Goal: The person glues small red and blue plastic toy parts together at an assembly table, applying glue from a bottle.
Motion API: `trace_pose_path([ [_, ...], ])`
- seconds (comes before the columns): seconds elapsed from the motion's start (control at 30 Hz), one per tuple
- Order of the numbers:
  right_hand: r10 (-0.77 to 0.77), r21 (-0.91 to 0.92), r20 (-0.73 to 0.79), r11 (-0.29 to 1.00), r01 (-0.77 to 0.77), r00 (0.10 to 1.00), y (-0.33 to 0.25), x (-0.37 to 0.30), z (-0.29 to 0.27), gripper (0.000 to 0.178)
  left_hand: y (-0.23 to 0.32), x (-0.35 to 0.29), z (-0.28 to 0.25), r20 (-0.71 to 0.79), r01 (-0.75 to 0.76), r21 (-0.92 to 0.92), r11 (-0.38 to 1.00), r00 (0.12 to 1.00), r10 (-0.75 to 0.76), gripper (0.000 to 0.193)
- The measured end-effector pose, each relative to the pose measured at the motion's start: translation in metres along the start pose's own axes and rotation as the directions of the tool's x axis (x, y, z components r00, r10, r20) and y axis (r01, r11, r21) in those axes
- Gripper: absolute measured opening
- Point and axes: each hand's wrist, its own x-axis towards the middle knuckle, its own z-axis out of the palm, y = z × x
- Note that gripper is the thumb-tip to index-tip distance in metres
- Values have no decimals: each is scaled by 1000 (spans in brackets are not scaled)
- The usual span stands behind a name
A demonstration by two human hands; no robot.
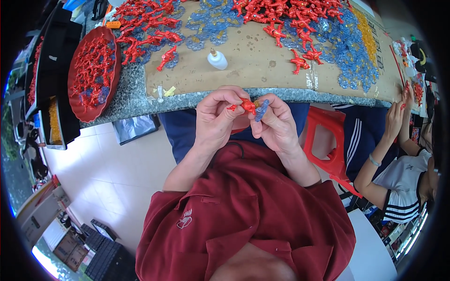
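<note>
In front of my chest, just off the table's near edge, both hands meet over a small red toy figure (247, 106). My left hand (215, 117) pinches the figure between thumb and fingers. A translucent blue base piece (262, 110) is gripped in my right hand (280, 124), close against the figure; a little yellow shows between the two parts. Whether they are joined I cannot tell. Beyond my hands, a small white squeeze bottle with a narrow tip (217, 60) lies on the cardboard sheet (192, 77).
Red figures (290, 11) and blue pieces (351, 61) are heaped across the table's far side, with yellow pieces (367, 40) at right. A red scalloped dish (73, 77) holds more figures. Black bins (65, 51) stand left. At right, beyond a red stool (313, 145), another person's hands (398, 110) work.
</note>
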Motion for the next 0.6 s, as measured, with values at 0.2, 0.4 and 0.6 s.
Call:
trace_pose_path([
  [0.2,-118,-194,-40,975,108,992,2,0,1,16,0,-1,0,-37,10,15,1000,999,-9,13],
  [0.4,-286,-509,-33,829,230,958,3,-4,8,15,-1,-3,-3,-25,-38,159,987,999,42,14],
  [0.6,-401,-610,-44,736,293,915,2,-11,21,19,-1,-1,-4,37,65,-43,997,997,-64,15],
])
